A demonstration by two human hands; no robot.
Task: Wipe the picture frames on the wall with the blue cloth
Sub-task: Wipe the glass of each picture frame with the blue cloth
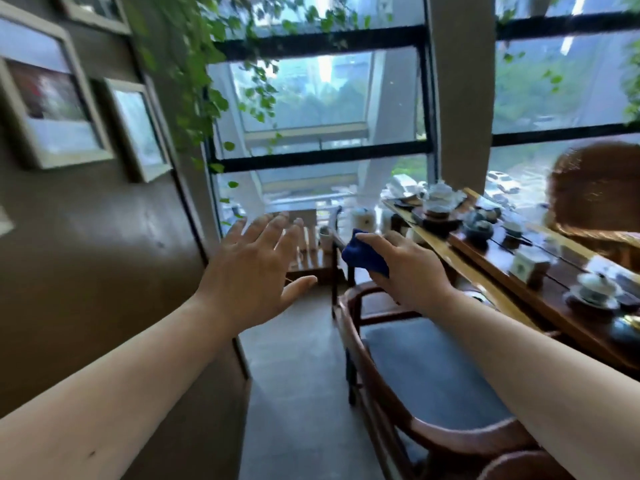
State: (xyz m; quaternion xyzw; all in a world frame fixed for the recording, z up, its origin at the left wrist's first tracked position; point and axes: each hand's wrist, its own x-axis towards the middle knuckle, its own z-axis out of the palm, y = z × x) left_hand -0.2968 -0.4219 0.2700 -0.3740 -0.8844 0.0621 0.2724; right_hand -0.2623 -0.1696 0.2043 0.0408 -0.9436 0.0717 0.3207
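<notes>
Pale-framed picture frames hang on the brown wall at the left: a large one (pixel 52 98), a smaller one (pixel 138 129) to its right, and another (pixel 97 12) at the top edge. My right hand (pixel 405 268) is closed around a bunched blue cloth (pixel 363 252), held in mid-air over the chair, well right of the frames. My left hand (pixel 256 268) is raised with fingers spread and holds nothing; it is below and right of the smaller frame and touches none of them.
A wooden chair with a blue cushion (pixel 426 368) stands under my right arm. A long wooden tea table (pixel 519 282) with teapots and cups runs along the right. Green vines (pixel 194 64) hang by the window. A narrow floor strip (pixel 294 375) lies between wall and chair.
</notes>
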